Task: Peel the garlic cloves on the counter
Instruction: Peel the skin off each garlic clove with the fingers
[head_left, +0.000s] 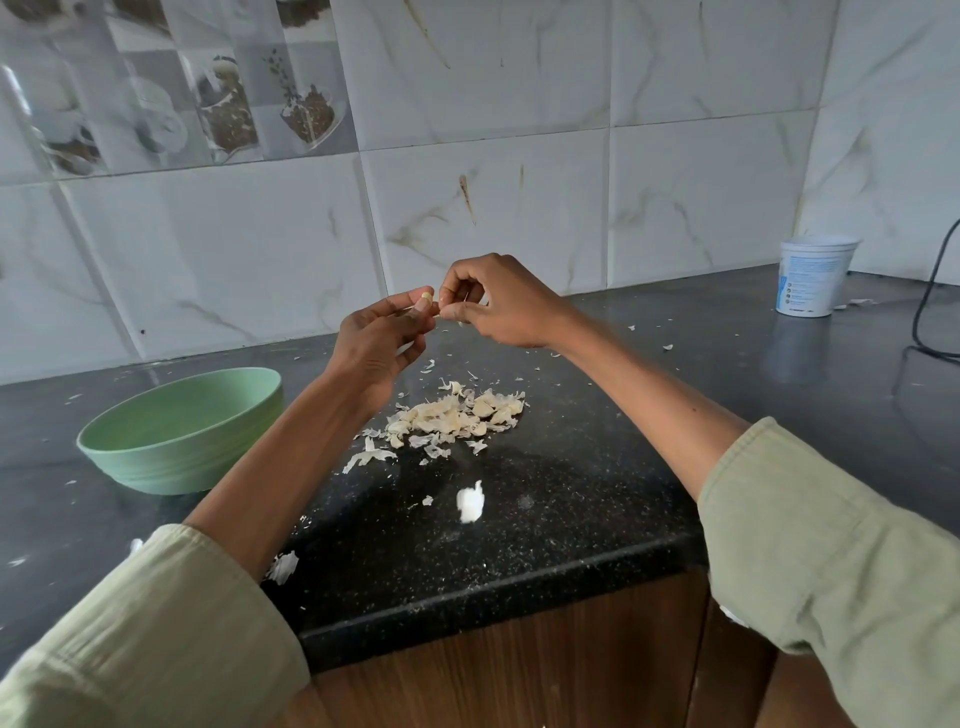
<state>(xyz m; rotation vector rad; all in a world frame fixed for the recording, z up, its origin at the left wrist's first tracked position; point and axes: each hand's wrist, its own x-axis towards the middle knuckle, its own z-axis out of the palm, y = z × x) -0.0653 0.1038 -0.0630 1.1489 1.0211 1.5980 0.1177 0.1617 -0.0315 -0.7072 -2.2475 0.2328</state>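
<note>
Both hands are raised above the black speckled counter (545, 519). My left hand (376, 338) pinches a small pale garlic clove (427, 297) at its fingertips. My right hand (498, 304) meets it from the right, thumb and forefinger pinching at the clove's skin. Below the hands lies a pile of garlic cloves and papery skins (452, 415). A separate white piece of garlic (470, 501) lies nearer the front edge. More skin flakes are scattered around the pile.
A pale green bowl (182, 431) stands on the counter at left, its inside mostly hidden. A white plastic tub (815, 275) sits at the back right beside a black cable (930, 296). The tiled wall rises behind. The counter's front edge runs above a wooden cabinet.
</note>
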